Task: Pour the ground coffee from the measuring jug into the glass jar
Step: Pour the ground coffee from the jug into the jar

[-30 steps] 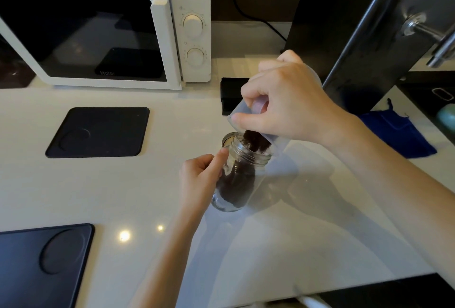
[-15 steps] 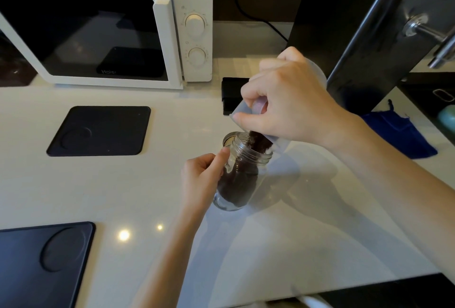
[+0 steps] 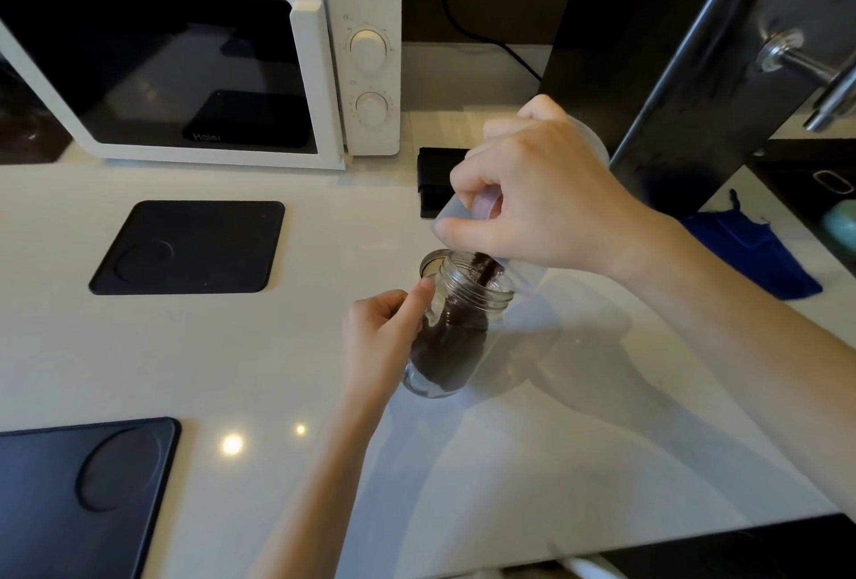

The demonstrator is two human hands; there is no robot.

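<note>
A clear glass jar [image 3: 451, 337] stands on the white counter, well filled with dark ground coffee [image 3: 447, 347]. My left hand [image 3: 384, 337] grips its left side, thumb near the threaded neck. A translucent plastic measuring jug [image 3: 588, 138] is tipped steeply over the jar's mouth, gripped from above by my right hand [image 3: 542, 203], which hides most of it. A dark stream of coffee [image 3: 486, 268] runs from the jug's lip into the jar.
A white microwave [image 3: 366, 46] sits at the back left. Black mats lie on the counter at left [image 3: 190, 247] and front left [image 3: 78, 495]. A small black box [image 3: 433, 182] sits behind the jug, a blue cloth [image 3: 750, 249] at right, and a dark cabinet door with a metal handle [image 3: 806, 69] at upper right.
The jug has tipped a little further and the coffee in the jar has risen. Both hands stay in place on jar and jug.
</note>
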